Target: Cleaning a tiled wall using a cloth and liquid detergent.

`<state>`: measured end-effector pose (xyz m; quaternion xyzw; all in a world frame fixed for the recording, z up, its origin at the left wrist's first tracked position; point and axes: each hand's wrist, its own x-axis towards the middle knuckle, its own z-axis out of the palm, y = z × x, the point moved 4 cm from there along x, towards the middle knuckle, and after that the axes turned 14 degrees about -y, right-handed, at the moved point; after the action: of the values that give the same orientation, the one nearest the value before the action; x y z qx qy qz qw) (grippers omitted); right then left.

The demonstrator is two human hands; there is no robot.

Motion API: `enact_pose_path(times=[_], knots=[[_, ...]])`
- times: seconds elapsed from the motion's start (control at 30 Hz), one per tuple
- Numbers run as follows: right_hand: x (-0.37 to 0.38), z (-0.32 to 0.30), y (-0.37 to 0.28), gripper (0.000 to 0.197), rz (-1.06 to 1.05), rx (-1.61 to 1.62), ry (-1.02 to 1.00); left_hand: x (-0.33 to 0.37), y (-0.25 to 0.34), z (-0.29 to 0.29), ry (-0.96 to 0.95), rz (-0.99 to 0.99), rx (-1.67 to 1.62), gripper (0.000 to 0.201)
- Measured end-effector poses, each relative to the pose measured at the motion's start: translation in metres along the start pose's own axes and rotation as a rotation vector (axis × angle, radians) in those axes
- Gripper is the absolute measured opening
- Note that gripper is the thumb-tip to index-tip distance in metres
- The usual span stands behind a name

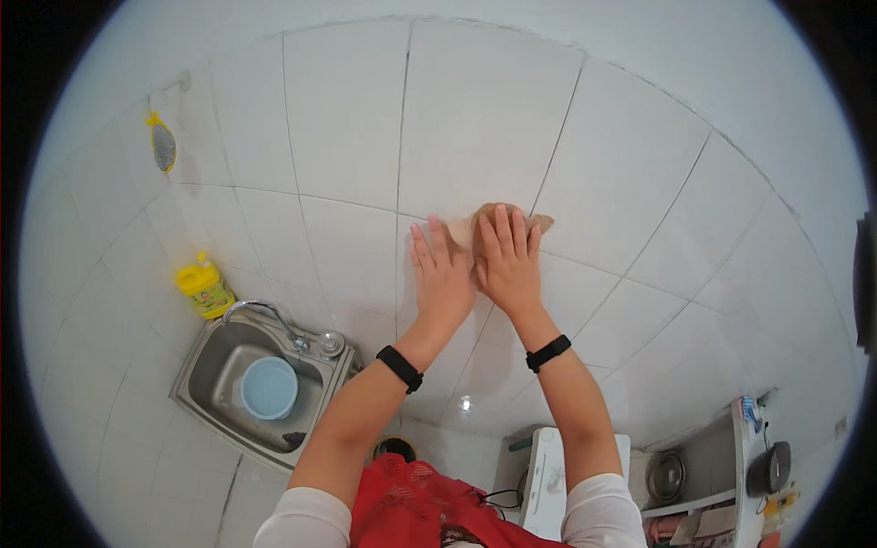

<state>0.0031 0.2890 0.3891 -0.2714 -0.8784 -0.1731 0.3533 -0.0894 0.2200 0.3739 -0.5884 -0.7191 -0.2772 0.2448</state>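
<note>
My right hand (510,260) lies flat on a crumpled brown cloth (480,224), pressing it against the white tiled wall (475,110). Its fingers are stretched out and slightly apart, and a corner of the cloth sticks out to their right. Just left of it, my left hand (445,279) rests with spread fingers on the wall, its fingertips close to the cloth's left edge. Whether those fingers touch the cloth, I cannot tell. Each wrist wears a black band.
Lower left is a steel sink (208,352) with a tap (283,321) and a light blue basin (269,388) inside. Behind it stands a yellow jug (206,289). A grey-and-yellow scrubber (163,146) hangs on the wall. Lower right are a white cabinet (546,470) and a shelf (742,447).
</note>
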Motion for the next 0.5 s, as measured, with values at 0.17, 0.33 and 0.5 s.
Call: enact_pose_path(times=[0.17,0.33,0.5], knots=[[0.0,0.005,-0.008,0.052,0.045,-0.012,0.167,-0.009,0.005,-0.014,0.074,0.041,0.024,0.047],[0.002,-0.014,-0.013,0.055,0.134,-0.151,0.228,0.001,0.013,-0.056,-0.238,-0.251,-0.369,0.05],[0.013,-0.035,-0.024,0.043,0.161,-0.018,0.238,-0.004,-0.009,0.001,0.002,0.084,-0.881,0.056]])
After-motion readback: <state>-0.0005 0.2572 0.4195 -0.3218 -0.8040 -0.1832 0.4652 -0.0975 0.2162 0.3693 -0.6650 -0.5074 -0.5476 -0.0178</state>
